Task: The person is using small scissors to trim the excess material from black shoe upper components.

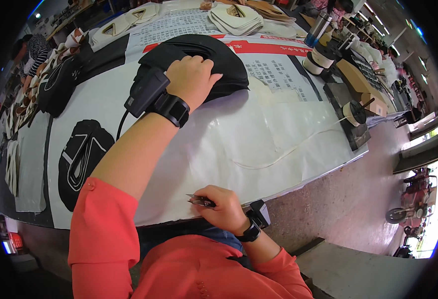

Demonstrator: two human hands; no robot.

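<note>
The fanned stack of black, curved, flat pieces (225,62) lies on the far half of the table, under the person's left hand (191,79). That hand presses down on the near side of the stack with its fingers curled — whether they pinch any piece cannot be told, as the fingertips are hidden. The right hand (222,205) is closed around small, dark, pointed metal snips (202,201) near the table's front edge, well apart from the stack, with the tips toward the person's left. Each wrist bears a black strap with a boxy black device.

Around the hands spreads the white, glossy sheet covering the table (179,164). To the left lies a black, rounded piece with white outlines (84,162); farther up that side sits a dark bundle (59,84). A thin, pale cord (288,154) curves across the sheet to a white, round spool (353,113) at the right — a brown, open cardboard box (361,87) is just beyond it. Past the stack lie a red-and-white printed sheet (273,48), a pile of cream-coloured cut pieces (236,22) and a silver-and-blue metal flask (318,31). Farther off, motorbikes (413,204) stand at the right.
</note>
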